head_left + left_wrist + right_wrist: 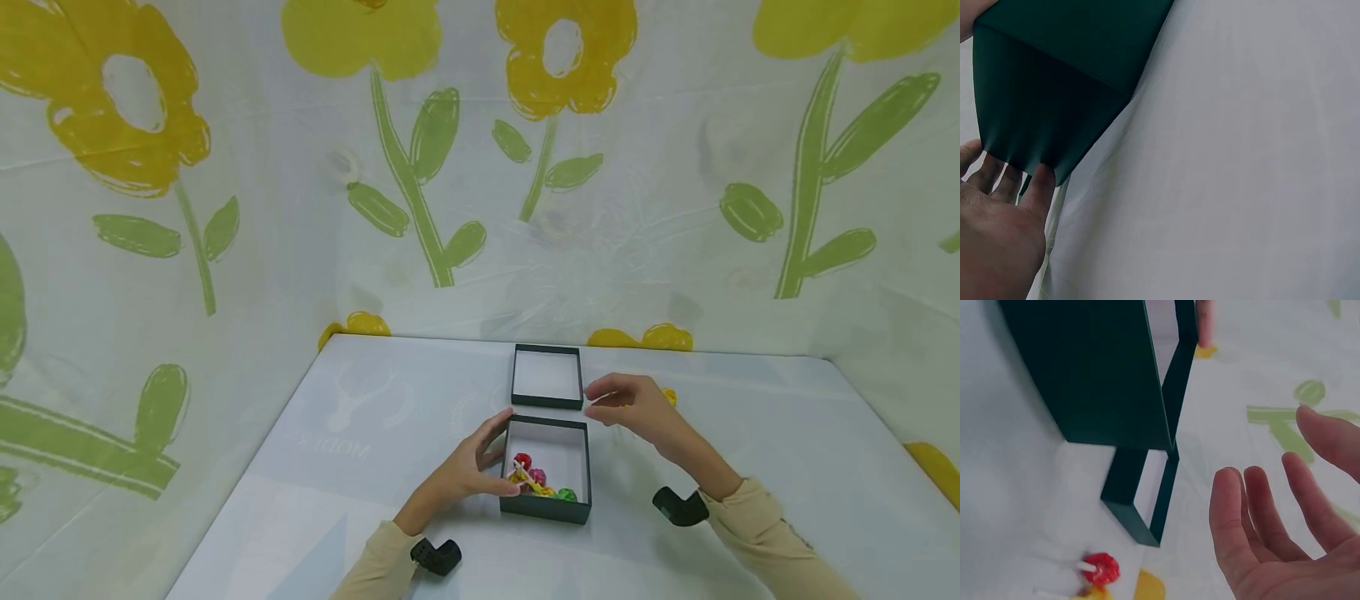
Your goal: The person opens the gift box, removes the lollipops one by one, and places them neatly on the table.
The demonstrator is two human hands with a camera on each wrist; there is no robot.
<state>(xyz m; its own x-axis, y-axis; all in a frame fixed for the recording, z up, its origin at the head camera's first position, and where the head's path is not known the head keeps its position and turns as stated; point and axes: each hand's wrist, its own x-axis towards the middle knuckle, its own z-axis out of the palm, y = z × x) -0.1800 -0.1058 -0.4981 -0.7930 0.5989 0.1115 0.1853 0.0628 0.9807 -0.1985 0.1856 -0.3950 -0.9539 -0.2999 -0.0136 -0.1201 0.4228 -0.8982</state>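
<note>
A dark green box with a white inside holds several wrapped lollipops, red, pink, yellow and green, heaped towards its front. My left hand grips the box's left side, the thumb over the front left and the fingers at the back left corner. In the left wrist view the left fingertips press on the green wall. Right of the box and its lid, my right hand hovers with loosely bent fingers. The right wrist view shows this hand empty, with a red lollipop and a yellow lollipop on the table.
Behind the box lies a matching shallow lid, its white inside facing up. A yellow piece shows just past the right hand. The white table ends at a flower-printed curtain at the back and sides.
</note>
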